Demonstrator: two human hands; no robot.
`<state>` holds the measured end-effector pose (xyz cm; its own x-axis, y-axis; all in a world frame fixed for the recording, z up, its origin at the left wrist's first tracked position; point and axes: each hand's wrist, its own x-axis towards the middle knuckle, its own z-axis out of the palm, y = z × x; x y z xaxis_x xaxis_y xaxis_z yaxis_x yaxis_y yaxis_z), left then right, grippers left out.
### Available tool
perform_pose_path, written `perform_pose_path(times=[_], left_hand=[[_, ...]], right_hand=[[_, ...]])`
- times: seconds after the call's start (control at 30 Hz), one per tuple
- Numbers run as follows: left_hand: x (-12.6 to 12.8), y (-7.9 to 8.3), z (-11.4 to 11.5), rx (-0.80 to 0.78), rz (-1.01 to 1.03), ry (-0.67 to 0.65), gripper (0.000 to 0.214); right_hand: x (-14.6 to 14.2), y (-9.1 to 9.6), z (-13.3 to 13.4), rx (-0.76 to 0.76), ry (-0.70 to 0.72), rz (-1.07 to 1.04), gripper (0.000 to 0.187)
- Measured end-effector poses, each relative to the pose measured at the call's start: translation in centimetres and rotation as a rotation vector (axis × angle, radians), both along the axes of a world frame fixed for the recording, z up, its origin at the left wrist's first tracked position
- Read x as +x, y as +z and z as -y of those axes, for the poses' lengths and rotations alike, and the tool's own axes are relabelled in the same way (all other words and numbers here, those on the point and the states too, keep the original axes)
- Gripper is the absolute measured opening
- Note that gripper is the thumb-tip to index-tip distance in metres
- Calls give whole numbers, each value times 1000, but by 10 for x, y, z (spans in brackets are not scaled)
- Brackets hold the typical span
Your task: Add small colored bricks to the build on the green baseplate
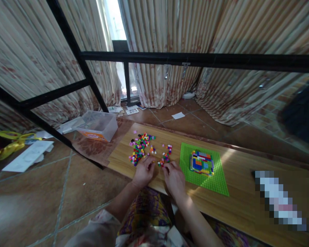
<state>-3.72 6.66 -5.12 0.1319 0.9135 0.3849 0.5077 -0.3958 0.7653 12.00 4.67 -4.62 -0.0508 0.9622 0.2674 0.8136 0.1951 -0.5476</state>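
Observation:
My left hand [145,170] is curled on the wooden board, thumb and fingers pressed together beside a pile of small toy bricks [141,145]. What is between those fingertips is too small to make out. My right hand [174,176] has its fingertips pinched at a small toy brick [162,165], at the near end of a short string of coloured bricks [166,156]. To the right of that hand lies a green studded baseplate [220,180], carrying a low, roughly square multicoloured brick build [202,163]. A few loose bricks [152,150] lie between pile and string.
A clear plastic box [103,125] with an orange label stands beyond the board's left end. On the right part of the wooden board [238,175] lies a blurred-out object [279,200]. Black metal bars [154,56] cross in front of the curtains.

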Motion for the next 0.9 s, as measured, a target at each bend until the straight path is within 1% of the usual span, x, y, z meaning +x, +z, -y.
perform_pose_path(times=[0.13, 0.27, 0.33, 0.37, 0.47, 0.53, 0.6, 0.73, 0.9], left_hand=[[1, 0, 0, 33, -40, -52, 22], [0, 5, 5, 37, -26, -32, 23], [2, 11, 9, 21, -10, -24, 22], [4, 14, 12, -1, 0, -26, 21], [17, 22, 20, -158, 44, -76, 20], [28, 26, 26, -304, 99, -131, 29], [38, 28, 30, -437, 169, -182, 37], [53, 30, 37, -601, 305, -248, 40], [67, 32, 45, -765, 424, -282, 41]], right_hand=[[11, 0, 7, -3, 19, -206, 22], [22, 1, 17, -27, -97, -439, 21], [24, 4, 23, -27, -134, -497, 20], [25, 6, 27, -22, -130, -505, 19], [25, 17, 39, 5, -28, -495, 16], [24, 22, 46, 30, 52, -485, 16], [26, 25, 52, 58, 92, -472, 17], [35, 24, 60, 70, 116, -452, 18], [50, 25, 71, 4, 87, -477, 16]])
